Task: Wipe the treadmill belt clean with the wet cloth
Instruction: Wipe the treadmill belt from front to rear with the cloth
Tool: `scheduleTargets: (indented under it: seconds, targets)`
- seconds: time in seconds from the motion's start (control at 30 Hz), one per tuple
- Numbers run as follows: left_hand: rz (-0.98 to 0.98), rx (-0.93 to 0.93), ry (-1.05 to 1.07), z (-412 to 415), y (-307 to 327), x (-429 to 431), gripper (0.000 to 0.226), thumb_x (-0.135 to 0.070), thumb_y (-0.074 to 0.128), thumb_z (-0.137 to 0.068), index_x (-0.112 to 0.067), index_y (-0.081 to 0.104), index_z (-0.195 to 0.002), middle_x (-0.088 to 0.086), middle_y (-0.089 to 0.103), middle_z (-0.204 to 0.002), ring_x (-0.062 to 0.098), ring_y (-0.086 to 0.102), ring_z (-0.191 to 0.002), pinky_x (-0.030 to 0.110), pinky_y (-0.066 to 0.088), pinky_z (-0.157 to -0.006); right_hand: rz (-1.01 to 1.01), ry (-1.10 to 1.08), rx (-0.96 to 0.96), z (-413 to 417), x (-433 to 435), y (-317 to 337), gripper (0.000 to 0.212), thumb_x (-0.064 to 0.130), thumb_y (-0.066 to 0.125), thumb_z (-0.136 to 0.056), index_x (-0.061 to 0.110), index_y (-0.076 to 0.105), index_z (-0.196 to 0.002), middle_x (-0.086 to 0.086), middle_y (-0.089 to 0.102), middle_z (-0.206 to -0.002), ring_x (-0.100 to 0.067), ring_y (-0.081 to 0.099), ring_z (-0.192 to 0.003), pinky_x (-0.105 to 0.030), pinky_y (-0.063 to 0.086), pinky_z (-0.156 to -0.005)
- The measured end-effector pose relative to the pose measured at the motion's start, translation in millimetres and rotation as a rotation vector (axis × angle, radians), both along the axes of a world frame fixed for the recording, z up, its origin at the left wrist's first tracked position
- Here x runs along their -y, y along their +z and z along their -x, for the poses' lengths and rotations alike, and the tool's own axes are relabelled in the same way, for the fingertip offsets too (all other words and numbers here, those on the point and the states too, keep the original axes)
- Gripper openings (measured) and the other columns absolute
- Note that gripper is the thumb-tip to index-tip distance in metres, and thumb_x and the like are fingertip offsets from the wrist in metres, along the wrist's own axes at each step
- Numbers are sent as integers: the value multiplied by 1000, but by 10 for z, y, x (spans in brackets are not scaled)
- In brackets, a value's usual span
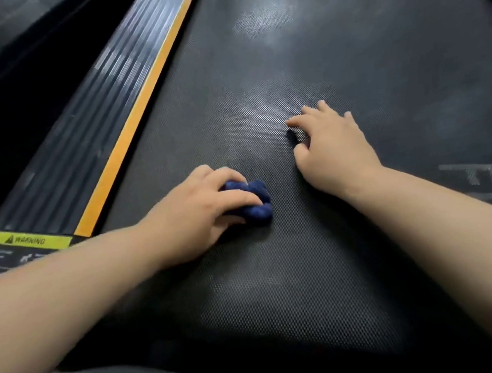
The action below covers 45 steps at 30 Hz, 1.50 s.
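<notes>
On the dark, dimpled rubber treadmill belt (323, 254), edged at left by a yellow strip (136, 122) and ribbed black side rail (77, 113), the left hand (198, 210) clamps a bunched blue cloth (255, 197) while the right hand (335, 148) rests nearby, fingers spread.

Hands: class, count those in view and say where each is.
2. The left hand grips the cloth on the belt; the right hand rests spread on the belt, just right of it and farther ahead. None appears hidden.
</notes>
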<state>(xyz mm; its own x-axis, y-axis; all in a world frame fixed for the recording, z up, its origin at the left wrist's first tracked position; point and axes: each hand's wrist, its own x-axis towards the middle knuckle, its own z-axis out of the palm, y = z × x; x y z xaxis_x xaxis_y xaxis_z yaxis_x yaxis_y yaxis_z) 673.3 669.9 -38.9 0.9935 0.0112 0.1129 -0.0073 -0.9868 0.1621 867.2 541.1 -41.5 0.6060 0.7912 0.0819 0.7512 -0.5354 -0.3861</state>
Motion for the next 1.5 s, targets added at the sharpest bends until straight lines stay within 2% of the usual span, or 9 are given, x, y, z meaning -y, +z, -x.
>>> scheduleTargets:
  seconds: [0.2, 0.3, 0.4, 0.53, 0.6, 0.83, 1.07, 1.33, 1.5]
  targets:
    - [-5, 77, 533, -542, -47, -385, 27, -24, 64, -87, -20, 69, -114, 13, 56, -117, 39, 50, -100, 36, 35, -95, -13, 22, 11, 28, -59, -50, 43, 20, 42, -92, 22, 50, -134, -1, 40, -147, -23, 16, -145, -45, 5, -117]
    - [53, 117, 199, -189, -52, 58, 29, -33, 54, -84, -23, 70, -106, 8, 60, -110, 28, 51, -86, 32, 36, -86, -25, 20, 5, -81, -123, -27, 45, 16, 42, -90, 21, 50, -134, -2, 39, -149, -24, 17, -145, -47, 7, -117]
    - [99, -47, -44, 45, 55, -66, 31, -35, 47, -87, -29, 67, -110, 0, 56, -116, 19, 46, -89, 23, 35, -85, -13, -24, -1, -228, -205, 9, 42, 15, 41, -90, 20, 53, -131, -2, 46, -143, -24, 20, -144, -48, 8, -117]
    - [-2, 65, 267, -352, 24, -641, 25, -25, 64, -86, -25, 70, -111, 6, 57, -117, 34, 52, -98, 37, 39, -93, 7, 6, 54, -351, -307, -48, 37, 19, 40, -90, 22, 59, -121, 2, 55, -128, -26, 26, -140, -51, 13, -116]
    - [35, 86, 408, -513, -41, -568, 25, -24, 66, -86, -25, 70, -111, 6, 57, -116, 35, 51, -100, 34, 35, -94, -41, -22, 26, -377, -323, -69, 37, 18, 40, -90, 22, 59, -121, 2, 55, -129, -26, 26, -140, -53, 13, -115]
    - [103, -14, -187, -100, 37, -136, 27, -28, 48, -89, -31, 65, -110, -3, 55, -118, 20, 47, -90, 28, 39, -84, -86, -61, 68, -332, -323, -171, 33, 13, 42, -87, 13, 61, -114, -3, 58, -115, -28, 33, -136, -60, 18, -110]
    - [96, 95, 286, -1287, -55, -741, 28, -23, 66, -87, -25, 68, -115, -1, 56, -126, 31, 49, -108, 36, 36, -100, -69, -56, 59, -338, -301, -161, 35, 17, 44, -89, 15, 58, -122, -3, 53, -130, -26, 31, -138, -57, 15, -112]
    - [140, -9, 25, -722, 41, -463, 27, -29, 62, -80, -27, 70, -106, -8, 60, -116, 15, 46, -92, 18, 28, -87, -91, -57, 57, -355, -292, -168, 35, 14, 45, -88, 13, 59, -120, -5, 52, -133, -26, 34, -136, -56, 12, -114]
    - [78, 70, 268, -1532, 35, -984, 29, -18, 72, -82, -21, 70, -110, 1, 60, -121, 30, 54, -110, 32, 35, -102, -100, -52, 60, -348, -291, -166, 35, 16, 44, -89, 14, 58, -121, -4, 52, -132, -25, 35, -135, -53, 11, -115]
